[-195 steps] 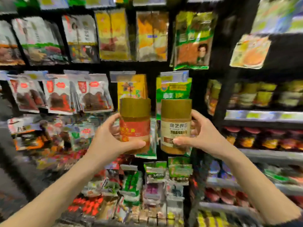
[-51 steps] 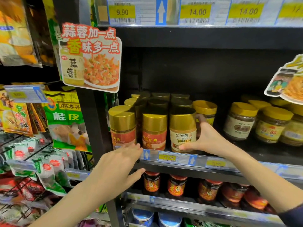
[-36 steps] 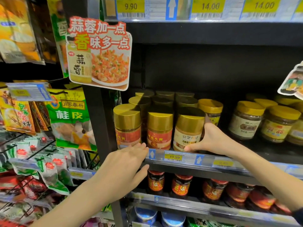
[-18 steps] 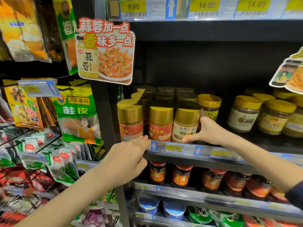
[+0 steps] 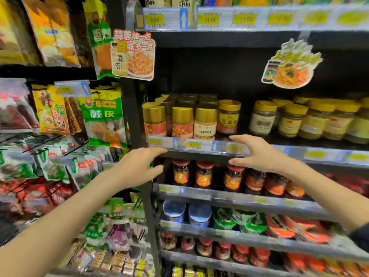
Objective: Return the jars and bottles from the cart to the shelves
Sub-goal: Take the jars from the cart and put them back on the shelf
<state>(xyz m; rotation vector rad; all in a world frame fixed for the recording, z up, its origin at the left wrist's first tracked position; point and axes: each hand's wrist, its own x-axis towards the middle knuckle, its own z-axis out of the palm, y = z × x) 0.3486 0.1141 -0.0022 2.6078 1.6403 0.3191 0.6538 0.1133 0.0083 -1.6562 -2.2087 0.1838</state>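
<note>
Three gold-lidded jars stand in a front row on the middle shelf [image 5: 199, 145]: two red-labelled jars [image 5: 154, 121] [image 5: 182, 122] and a white-labelled jar [image 5: 205, 122]. More gold lids show behind them. My left hand [image 5: 139, 166] hovers below the shelf edge at its left end, fingers relaxed, holding nothing. My right hand [image 5: 257, 152] is spread in front of the shelf edge, just right of the white-labelled jar, and holds nothing. Neither hand touches a jar.
Yellow-lidded jars [image 5: 299, 120] fill the shelf's right half. Dark red-lidded sauce jars [image 5: 203, 174] line the shelf below, with blue tins [image 5: 186, 213] and packets lower down. Hanging seasoning packets [image 5: 103, 116] fill racks at left. A black upright post [image 5: 131, 108] divides the sections.
My right hand has let go of the white-labelled jar and pulled back from the shelf. My left hand has dropped slightly below the shelf edge. The view has backed away.
</note>
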